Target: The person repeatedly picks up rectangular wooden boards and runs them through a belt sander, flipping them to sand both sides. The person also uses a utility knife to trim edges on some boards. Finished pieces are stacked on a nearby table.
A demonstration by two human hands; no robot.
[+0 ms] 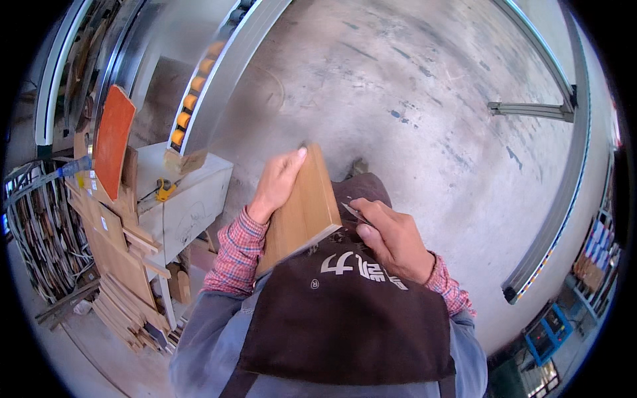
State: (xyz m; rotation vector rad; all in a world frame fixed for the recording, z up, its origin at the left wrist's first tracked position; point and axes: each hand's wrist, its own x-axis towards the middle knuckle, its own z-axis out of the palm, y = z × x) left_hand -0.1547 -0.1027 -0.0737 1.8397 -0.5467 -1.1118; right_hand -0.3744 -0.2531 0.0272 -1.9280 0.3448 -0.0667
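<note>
Well to the left of the left grip (276, 184), an orange board (114, 144) stood tilted, and nearer to that grip a yellow and black tool (164, 190) lay on a white surface (213, 174). The left grip held the left side of a flat brown wood board (300, 212), tilted just to its right, so the picking up looked done. Right of the wood board, the right grip (396, 242) pinched a thin metal tool (353, 211) near its edge, but I could not tell if they touched or how much edge work was left.
</note>
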